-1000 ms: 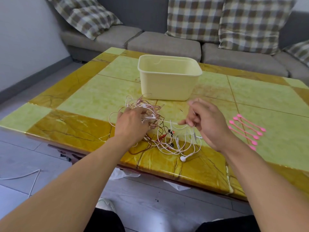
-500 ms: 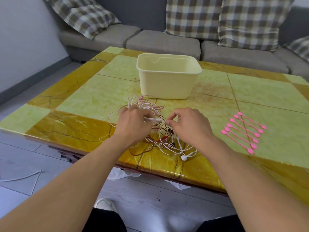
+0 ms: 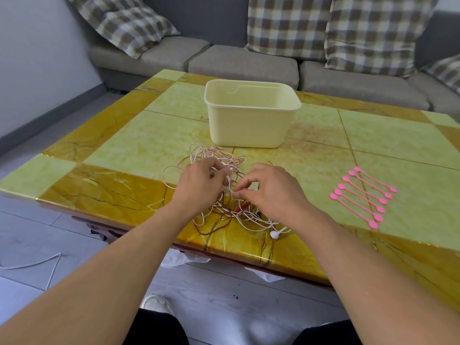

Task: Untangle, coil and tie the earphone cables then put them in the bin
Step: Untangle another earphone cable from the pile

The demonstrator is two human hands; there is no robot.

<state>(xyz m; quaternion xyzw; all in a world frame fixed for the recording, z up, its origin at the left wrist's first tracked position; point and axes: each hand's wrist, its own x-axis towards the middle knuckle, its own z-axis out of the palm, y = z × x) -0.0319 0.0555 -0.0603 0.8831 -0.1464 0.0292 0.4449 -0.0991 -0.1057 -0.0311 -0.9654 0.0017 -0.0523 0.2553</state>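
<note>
Yellow-green and amber marble tiles cover the table (image 3: 139,145), seen from the head camera, where one tangled heap of earphone cables (image 3: 224,207) lies near the front edge. Strands of white, pink and dark red-brown run through the heap; how many separate cables it holds cannot be told. Two bare hands work over it: the left hand (image 3: 199,183) has its fingers curled into the upper part of the tangle, gripping pink-white strands, while the right hand (image 3: 268,190) pinches a white strand between thumb and forefinger. One white earbud (image 3: 275,234) pokes out at the near side of the heap. One pale yellow bin (image 3: 251,115) stands upright just behind the cables, with nothing visible inside. Seven pink ties (image 3: 363,197) lie side by side in a row to the right, well apart from the tangle. Beyond the table, a grey sofa (image 3: 244,63) carries four checked cushions (image 3: 288,26).
</note>
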